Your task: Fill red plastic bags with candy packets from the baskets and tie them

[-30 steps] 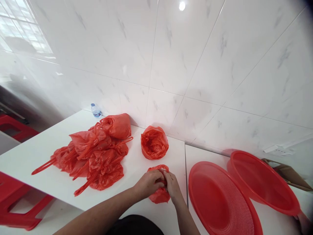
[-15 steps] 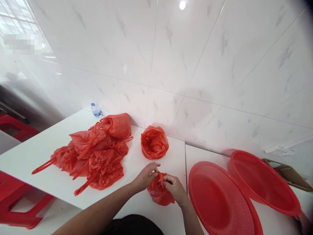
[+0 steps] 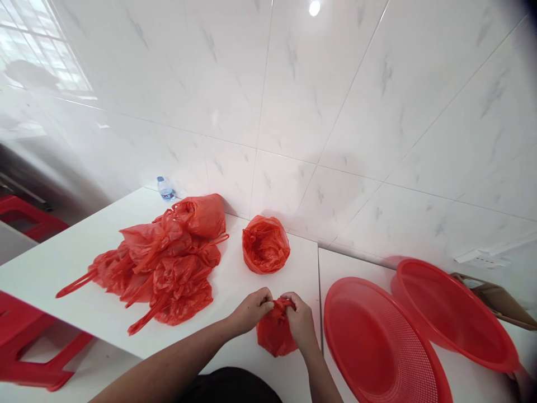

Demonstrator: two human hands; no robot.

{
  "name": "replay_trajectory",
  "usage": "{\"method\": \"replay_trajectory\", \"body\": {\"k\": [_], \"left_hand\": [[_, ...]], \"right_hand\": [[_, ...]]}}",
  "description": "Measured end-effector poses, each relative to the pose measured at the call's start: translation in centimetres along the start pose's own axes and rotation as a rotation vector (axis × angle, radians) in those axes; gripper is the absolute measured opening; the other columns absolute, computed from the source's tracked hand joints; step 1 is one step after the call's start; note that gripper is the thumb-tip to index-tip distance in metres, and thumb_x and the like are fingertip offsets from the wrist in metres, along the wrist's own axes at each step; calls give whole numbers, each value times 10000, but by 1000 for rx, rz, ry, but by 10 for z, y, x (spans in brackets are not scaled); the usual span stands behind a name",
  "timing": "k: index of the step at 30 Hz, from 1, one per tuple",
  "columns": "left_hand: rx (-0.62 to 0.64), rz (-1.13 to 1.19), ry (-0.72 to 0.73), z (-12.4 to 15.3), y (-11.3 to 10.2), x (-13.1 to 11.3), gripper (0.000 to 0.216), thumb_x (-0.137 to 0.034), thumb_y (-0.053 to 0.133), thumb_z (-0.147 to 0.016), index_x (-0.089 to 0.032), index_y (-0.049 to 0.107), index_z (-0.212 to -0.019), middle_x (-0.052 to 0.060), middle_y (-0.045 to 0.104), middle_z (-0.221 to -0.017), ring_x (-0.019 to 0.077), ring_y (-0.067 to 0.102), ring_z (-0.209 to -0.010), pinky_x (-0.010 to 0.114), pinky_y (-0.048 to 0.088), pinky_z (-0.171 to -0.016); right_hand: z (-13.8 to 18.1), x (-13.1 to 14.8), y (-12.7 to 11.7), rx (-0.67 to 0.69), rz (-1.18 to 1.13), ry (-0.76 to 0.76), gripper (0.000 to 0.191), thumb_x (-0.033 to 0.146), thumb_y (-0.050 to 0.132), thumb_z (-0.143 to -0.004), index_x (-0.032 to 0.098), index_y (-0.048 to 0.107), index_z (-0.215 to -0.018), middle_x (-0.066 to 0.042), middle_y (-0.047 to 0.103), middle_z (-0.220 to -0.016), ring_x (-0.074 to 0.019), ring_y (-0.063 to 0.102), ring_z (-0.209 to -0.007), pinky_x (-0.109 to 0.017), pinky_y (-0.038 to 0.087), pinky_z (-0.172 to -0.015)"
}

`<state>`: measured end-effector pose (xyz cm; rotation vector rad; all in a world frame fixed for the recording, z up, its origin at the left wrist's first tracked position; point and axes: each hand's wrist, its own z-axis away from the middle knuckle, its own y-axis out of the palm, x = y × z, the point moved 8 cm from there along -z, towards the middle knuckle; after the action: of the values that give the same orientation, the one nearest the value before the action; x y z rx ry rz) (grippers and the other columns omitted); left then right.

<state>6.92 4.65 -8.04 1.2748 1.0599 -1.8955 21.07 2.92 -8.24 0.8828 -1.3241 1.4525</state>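
Note:
A small red plastic bag sits on the white table near its front edge. My left hand and my right hand are both closed on the bag's top, pinching its handles together between them. Behind the hands an open red bag stands by the wall. To the left lies a pile of several tied red bags with loose handles trailing toward the table edge.
Two large red perforated basins, one near and one far, lie on the adjoining white table at right. A small water bottle stands against the tiled wall. Red stools are at lower left. A cardboard box sits far right.
My hands came apart slightly with a handle lifted, then drew back together on the bag's top. The small bag has shifted a little and stands more bunched up.

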Motion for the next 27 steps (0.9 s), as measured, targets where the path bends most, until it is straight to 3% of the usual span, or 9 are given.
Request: {"method": "replay_trajectory", "body": {"k": [3,7,11,13,15,20,24,27], "left_hand": [[-20,-10,-4,2,-4,0,56,-233,445,-794,-203,445,-747,-45,495,-692,132,466,-679,260,385,-648],[-70,-82,69,5,-12,-3,53,-215,467,-802,-200,489,-756,-8,565,-806,151,518,-780,280,419,-744],[-65,-263,146,14,-28,8,88,-125,503,-765,-199,517,-720,33,594,-919,175,533,-901,299,420,-846],[-68,-383,99,20,-39,26,106,-112,508,-766,-197,529,-707,40,598,-916,185,530,-902,309,418,-843],[-81,-470,13,27,-47,49,108,-120,502,-780,-197,546,-719,41,601,-919,190,530,-898,313,418,-828],[-66,-520,-149,41,-44,89,93,-151,499,-784,-200,570,-753,38,607,-920,193,540,-913,306,409,-818],[-91,-485,-198,41,-43,97,89,-147,510,-750,-198,582,-739,48,618,-920,203,555,-922,316,413,-829],[-127,-433,-223,36,-45,100,85,-194,527,-754,-201,600,-799,45,625,-961,199,563,-926,318,428,-839]], "right_hand": [[0,-2,7,113,-223,63,251,222,502,-696,202,663,-888,-44,695,-894,-199,612,-826,-314,457,-762],[-6,-18,7,141,-469,160,264,327,589,-716,193,649,-936,-39,691,-858,-182,620,-740,-335,488,-737],[-16,-50,-29,-176,-81,147,232,329,551,-711,196,661,-866,-59,695,-872,-209,632,-805,-345,491,-772],[-14,-65,-45,-309,80,150,234,305,521,-701,198,663,-853,-87,688,-954,-239,617,-927,-363,462,-852],[-10,-82,-50,-359,134,181,248,296,497,-698,191,660,-853,-115,673,-1006,-267,595,-990,-390,432,-898],[3,-112,-46,-366,220,242,293,300,453,-686,181,656,-861,-149,660,-1049,-299,597,-1004,-418,423,-893],[5,-143,-49,-253,216,265,313,379,490,-668,201,643,-876,-133,683,-1021,-292,622,-992,-393,449,-883],[8,-171,-47,-170,139,329,456,535,528,-681,190,611,-966,-151,675,-1066,-298,629,-1019,-385,482,-869]]}}
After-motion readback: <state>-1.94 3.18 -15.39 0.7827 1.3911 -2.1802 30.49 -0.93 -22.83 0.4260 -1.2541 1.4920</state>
